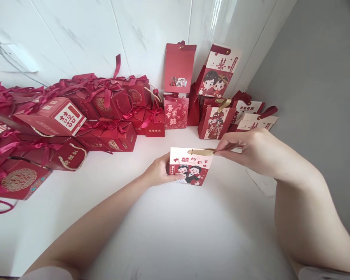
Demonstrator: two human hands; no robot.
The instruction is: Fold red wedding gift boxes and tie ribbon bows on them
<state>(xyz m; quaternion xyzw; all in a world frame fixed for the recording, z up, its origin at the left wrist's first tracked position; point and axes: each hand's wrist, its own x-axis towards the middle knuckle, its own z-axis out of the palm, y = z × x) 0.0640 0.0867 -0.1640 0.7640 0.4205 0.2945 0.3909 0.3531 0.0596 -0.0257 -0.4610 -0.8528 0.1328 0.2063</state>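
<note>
A red and cream gift box (192, 173) with a cartoon couple and Chinese lettering on its front is held above the white table, in the middle of the head view. My left hand (159, 171) grips it by its left side, thumb across the lower front. At the box's top runs a gold ribbon (202, 152). My right hand (245, 149) pinches the right end of that ribbon between thumb and fingertips. The back of the box is hidden from me.
Many red boxes with ribbon bows (107, 101) are heaped at the left. Behind the held box, several upright gift boxes (216, 118) stand, some stacked, against the white wall panels (151, 31). A grey wall (317, 77) rises at the right. The white table (175, 233) lies in front.
</note>
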